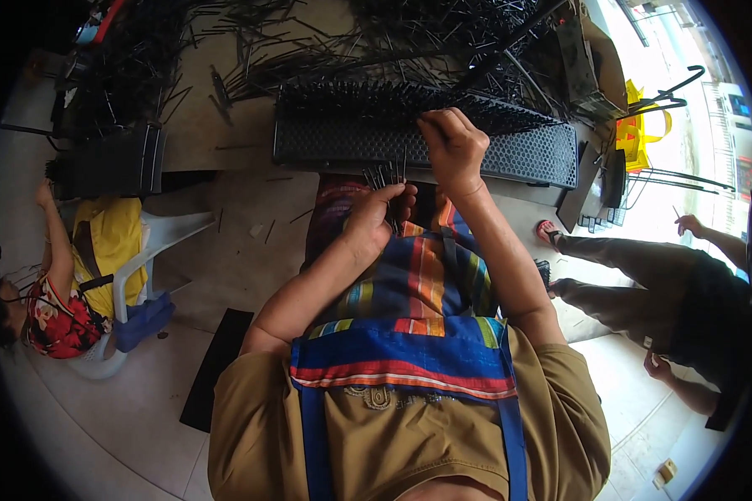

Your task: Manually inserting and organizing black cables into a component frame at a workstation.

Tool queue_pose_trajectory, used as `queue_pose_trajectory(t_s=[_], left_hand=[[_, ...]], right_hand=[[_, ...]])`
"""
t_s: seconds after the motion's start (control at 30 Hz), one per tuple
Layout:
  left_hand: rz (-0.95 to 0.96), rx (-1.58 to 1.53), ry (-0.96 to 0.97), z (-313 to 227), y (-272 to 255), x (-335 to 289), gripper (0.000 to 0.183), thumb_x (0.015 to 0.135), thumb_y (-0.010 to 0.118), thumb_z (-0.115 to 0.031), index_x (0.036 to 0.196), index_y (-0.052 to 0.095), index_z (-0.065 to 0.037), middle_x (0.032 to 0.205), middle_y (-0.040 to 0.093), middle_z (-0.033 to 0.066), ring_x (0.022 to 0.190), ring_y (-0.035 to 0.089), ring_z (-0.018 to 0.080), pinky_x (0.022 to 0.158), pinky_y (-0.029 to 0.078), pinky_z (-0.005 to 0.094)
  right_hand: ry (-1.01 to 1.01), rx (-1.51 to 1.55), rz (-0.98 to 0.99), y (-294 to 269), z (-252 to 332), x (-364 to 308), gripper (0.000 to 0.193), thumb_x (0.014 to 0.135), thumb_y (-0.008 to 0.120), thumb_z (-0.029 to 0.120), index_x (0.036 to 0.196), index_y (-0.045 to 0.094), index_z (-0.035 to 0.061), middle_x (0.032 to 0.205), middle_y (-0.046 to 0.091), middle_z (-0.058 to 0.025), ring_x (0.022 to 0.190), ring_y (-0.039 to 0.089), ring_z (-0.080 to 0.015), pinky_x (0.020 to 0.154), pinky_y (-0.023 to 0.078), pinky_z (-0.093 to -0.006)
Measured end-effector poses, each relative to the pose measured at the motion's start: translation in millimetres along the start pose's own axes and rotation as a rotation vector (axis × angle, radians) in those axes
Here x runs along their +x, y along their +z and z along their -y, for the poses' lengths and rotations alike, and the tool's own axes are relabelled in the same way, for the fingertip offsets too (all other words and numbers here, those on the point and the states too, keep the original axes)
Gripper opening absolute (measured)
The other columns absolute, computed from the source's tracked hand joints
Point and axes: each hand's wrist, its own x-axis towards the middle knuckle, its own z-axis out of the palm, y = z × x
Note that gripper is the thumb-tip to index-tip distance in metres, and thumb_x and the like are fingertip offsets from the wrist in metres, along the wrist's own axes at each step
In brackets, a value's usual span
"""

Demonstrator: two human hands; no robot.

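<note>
My left hand is closed around a small bunch of thin black rods, which stick up past the fingers above my lap. My right hand is pinched, its fingertips over the near side of a long black rack with a honeycomb-patterned face. Whatever those fingertips hold is too small or hidden to make out. Dense black pieces stand upright in a row along the rack. Across my lap lies a striped, multicoloured apron.
Heaped black rods cover the table beyond the rack. An open cardboard box and a yellow bag are at the right. A person sits in a white plastic chair at left, beside another black rack; someone stands at right.
</note>
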Motion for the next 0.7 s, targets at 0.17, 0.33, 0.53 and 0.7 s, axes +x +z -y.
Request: queue_pose_trajectory(t_s=[0.17, 0.33, 0.53, 0.7], left_hand=[[-0.041, -0.023, -0.028, -1.4, 10.2, -4.3, 0.016, 0.084, 0.066, -0.008, 0.1, 0.064, -0.003, 0.091, 0.07, 0.0105, 0.077, 0.066, 0.0173, 0.065, 0.053, 0.0289], [-0.024, -0.024, -0.013, -2.3, 7.0, -3.2, 0.015, 0.084, 0.066, -0.009, 0.098, 0.065, -0.003, 0.091, 0.07, 0.0104, 0.078, 0.066, 0.017, 0.066, 0.052, 0.0284], [-0.029, 0.002, 0.005, -2.7, 9.1, -2.6, 0.013, 0.084, 0.065, -0.008, 0.096, 0.065, -0.002, 0.09, 0.07, 0.0108, 0.077, 0.066, 0.017, 0.065, 0.052, 0.0283], [-0.045, -0.004, 0.012, -4.2, 11.5, -2.9, 0.012, 0.084, 0.066, -0.008, 0.093, 0.064, -0.001, 0.086, 0.069, 0.0104, 0.075, 0.066, 0.0181, 0.064, 0.052, 0.0284]], right_hand=[[-0.015, -0.031, 0.013, 3.5, -1.0, 4.2, 0.007, 0.077, 0.07, 0.0, 0.082, 0.066, 0.0027, 0.076, 0.065, -0.0106, 0.063, 0.065, -0.0255, 0.055, 0.049, -0.0304], [-0.105, -0.119, 0.05, 2.8, 3.6, -0.3, 0.007, 0.077, 0.07, 0.0, 0.082, 0.066, 0.0035, 0.076, 0.065, -0.01, 0.063, 0.065, -0.0263, 0.054, 0.05, -0.0316], [-0.089, -0.07, 0.034, 6.0, 4.2, 1.0, 0.008, 0.077, 0.071, 0.0, 0.081, 0.065, 0.004, 0.076, 0.064, -0.0092, 0.063, 0.065, -0.0273, 0.054, 0.05, -0.0329], [-0.229, -0.163, 0.142, 4.8, 5.6, -3.5, 0.011, 0.074, 0.068, -0.001, 0.083, 0.065, 0.0045, 0.078, 0.064, -0.0086, 0.063, 0.065, -0.0255, 0.053, 0.05, -0.0326]])
